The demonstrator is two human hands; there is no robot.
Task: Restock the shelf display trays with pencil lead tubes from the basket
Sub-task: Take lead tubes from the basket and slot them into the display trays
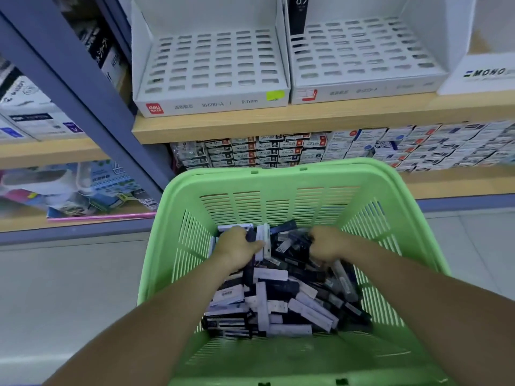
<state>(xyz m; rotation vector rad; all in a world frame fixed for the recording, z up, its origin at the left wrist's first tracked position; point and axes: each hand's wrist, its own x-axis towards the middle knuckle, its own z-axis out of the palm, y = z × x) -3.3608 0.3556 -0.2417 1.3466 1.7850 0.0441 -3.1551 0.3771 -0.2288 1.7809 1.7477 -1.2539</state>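
Well, both hands are down in the basket: the left hand curls round a few tubes, and the right hand clenches a dark bunch. Best to gather modest handfuls, all lying one way, so they slot cleanly into the near-empty trays above.

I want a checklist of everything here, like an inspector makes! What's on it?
Surface: wooden shelf carries two white slotted trays side by side.
Job's things: left tray and right tray look mostly unfilled; lead tubes piled in the green basket.
Clutter: black card standing in the right tray's back corner.
Grips: left hand and right hand each curl round lead tubes in the basket.
Cables: nothing seen.
Surroundings: stacked small boxes under the shelf, MONO box at right, pale floor.
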